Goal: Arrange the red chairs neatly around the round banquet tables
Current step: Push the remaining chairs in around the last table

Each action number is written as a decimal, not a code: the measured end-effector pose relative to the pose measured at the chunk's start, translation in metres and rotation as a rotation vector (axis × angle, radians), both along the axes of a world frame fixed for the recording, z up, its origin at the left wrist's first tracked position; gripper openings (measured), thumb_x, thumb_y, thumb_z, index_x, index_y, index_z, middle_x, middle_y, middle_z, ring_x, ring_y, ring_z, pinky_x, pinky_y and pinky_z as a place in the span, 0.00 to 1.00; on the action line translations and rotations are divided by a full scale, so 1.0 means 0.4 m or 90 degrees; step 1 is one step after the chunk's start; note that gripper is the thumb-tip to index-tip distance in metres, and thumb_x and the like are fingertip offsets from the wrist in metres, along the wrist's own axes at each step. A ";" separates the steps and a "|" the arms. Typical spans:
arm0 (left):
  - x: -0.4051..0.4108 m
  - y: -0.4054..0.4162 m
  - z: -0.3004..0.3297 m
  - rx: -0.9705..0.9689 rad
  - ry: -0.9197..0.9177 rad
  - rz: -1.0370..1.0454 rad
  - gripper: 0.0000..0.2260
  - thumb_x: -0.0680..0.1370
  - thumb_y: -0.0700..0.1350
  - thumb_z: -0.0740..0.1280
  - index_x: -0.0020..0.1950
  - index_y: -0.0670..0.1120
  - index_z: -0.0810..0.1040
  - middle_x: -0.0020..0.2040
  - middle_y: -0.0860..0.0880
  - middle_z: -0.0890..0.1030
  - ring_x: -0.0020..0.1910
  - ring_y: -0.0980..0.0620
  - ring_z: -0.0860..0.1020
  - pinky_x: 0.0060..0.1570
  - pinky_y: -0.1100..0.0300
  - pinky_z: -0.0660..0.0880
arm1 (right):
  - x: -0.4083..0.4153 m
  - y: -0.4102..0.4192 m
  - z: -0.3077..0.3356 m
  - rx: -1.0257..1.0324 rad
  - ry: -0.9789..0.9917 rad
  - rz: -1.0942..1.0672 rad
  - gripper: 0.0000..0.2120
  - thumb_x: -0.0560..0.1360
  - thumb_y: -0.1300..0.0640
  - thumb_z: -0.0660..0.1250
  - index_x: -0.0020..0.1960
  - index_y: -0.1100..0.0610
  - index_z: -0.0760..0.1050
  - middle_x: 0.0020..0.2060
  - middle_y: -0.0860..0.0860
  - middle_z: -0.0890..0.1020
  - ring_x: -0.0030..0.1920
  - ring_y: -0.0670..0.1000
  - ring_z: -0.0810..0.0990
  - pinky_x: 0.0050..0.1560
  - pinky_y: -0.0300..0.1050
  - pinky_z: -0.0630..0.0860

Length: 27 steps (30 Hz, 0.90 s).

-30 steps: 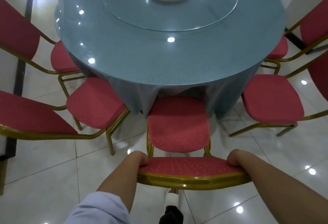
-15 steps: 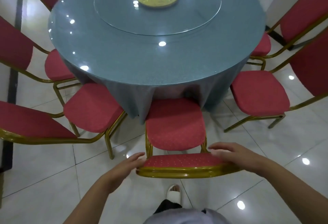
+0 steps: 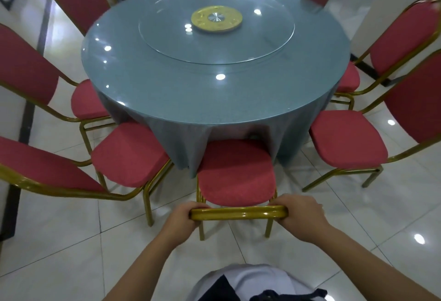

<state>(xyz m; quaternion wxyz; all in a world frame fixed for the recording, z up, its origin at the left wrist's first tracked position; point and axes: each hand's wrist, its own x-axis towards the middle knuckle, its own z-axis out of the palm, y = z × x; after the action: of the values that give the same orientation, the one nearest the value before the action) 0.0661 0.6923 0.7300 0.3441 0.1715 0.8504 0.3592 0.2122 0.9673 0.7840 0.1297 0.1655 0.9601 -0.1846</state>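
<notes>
Centrally, the round worktop (image 3: 214, 100) under its grey-blue cloth (image 3: 181, 143) is ringed by red chairs; the near chair (image 3: 235, 176) has its seat front touching the drape. Both hands, left hand (image 3: 183, 220) and right hand (image 3: 301, 217), clamp the gold top rail (image 3: 238, 213). An uneven shove could skew it toward the left neighbour chair (image 3: 130, 155) or snag the cloth.

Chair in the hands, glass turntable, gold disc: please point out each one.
chair (image 3: 235, 174), head view, seat cushion.
glass turntable (image 3: 267, 36), head view, clear right part.
gold disc (image 3: 202, 22), head view, gold ring left of hub.
</notes>
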 end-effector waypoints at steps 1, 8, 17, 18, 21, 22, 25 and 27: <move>-0.012 0.009 0.002 -0.012 -0.003 -0.022 0.21 0.75 0.33 0.69 0.50 0.62 0.81 0.47 0.53 0.83 0.49 0.55 0.80 0.53 0.56 0.79 | -0.006 0.009 -0.004 0.000 0.005 -0.001 0.04 0.75 0.47 0.67 0.47 0.43 0.81 0.41 0.40 0.81 0.43 0.43 0.76 0.52 0.46 0.74; 0.001 0.026 -0.012 -0.056 0.026 -0.064 0.20 0.77 0.36 0.68 0.54 0.63 0.79 0.47 0.58 0.81 0.48 0.60 0.78 0.50 0.63 0.76 | 0.005 0.034 -0.027 0.007 -0.040 -0.007 0.12 0.77 0.52 0.66 0.57 0.36 0.78 0.46 0.40 0.80 0.50 0.43 0.73 0.61 0.48 0.64; 0.027 0.035 -0.008 -0.048 0.031 -0.035 0.18 0.75 0.36 0.69 0.53 0.60 0.80 0.47 0.55 0.82 0.47 0.56 0.80 0.53 0.54 0.79 | 0.021 0.036 -0.032 0.001 -0.028 -0.032 0.12 0.75 0.51 0.68 0.56 0.38 0.77 0.48 0.38 0.79 0.53 0.44 0.74 0.60 0.49 0.65; 0.028 0.036 -0.003 -0.055 0.029 -0.037 0.17 0.75 0.36 0.70 0.53 0.60 0.79 0.48 0.55 0.82 0.47 0.56 0.79 0.52 0.55 0.79 | 0.022 0.037 -0.032 -0.004 -0.021 -0.029 0.12 0.75 0.50 0.68 0.57 0.38 0.77 0.48 0.38 0.79 0.53 0.44 0.74 0.59 0.48 0.65; 0.038 0.045 0.024 -0.072 0.014 -0.044 0.17 0.74 0.41 0.73 0.57 0.59 0.75 0.51 0.55 0.80 0.48 0.57 0.78 0.46 0.63 0.77 | 0.027 0.042 -0.037 -0.024 0.003 -0.026 0.13 0.74 0.49 0.69 0.57 0.38 0.76 0.49 0.37 0.79 0.53 0.43 0.74 0.59 0.47 0.63; 0.045 0.053 0.038 -0.069 0.019 -0.054 0.18 0.74 0.42 0.74 0.58 0.60 0.74 0.52 0.55 0.79 0.49 0.58 0.77 0.45 0.66 0.75 | 0.031 0.045 -0.041 -0.037 0.014 -0.027 0.14 0.73 0.48 0.69 0.58 0.38 0.76 0.49 0.36 0.78 0.53 0.42 0.74 0.60 0.47 0.63; 0.075 0.097 0.082 -0.047 0.086 -0.101 0.18 0.73 0.44 0.74 0.56 0.62 0.74 0.51 0.60 0.77 0.49 0.59 0.76 0.47 0.66 0.73 | 0.050 0.054 -0.049 -0.080 0.049 -0.035 0.18 0.71 0.47 0.70 0.61 0.39 0.75 0.50 0.33 0.74 0.53 0.39 0.71 0.63 0.45 0.62; 0.100 0.140 0.105 -0.037 0.142 -0.135 0.16 0.72 0.47 0.74 0.56 0.62 0.76 0.50 0.63 0.76 0.50 0.61 0.75 0.52 0.63 0.73 | 0.069 0.059 -0.048 -0.107 0.068 -0.042 0.21 0.72 0.47 0.70 0.63 0.40 0.74 0.53 0.33 0.72 0.55 0.38 0.68 0.63 0.43 0.58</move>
<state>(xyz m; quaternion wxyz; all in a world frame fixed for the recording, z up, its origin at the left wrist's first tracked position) 0.1061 0.7481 0.7721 0.2882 0.2889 0.8705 0.2753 0.2399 0.9907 0.7648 0.0855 0.1755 0.9408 -0.2770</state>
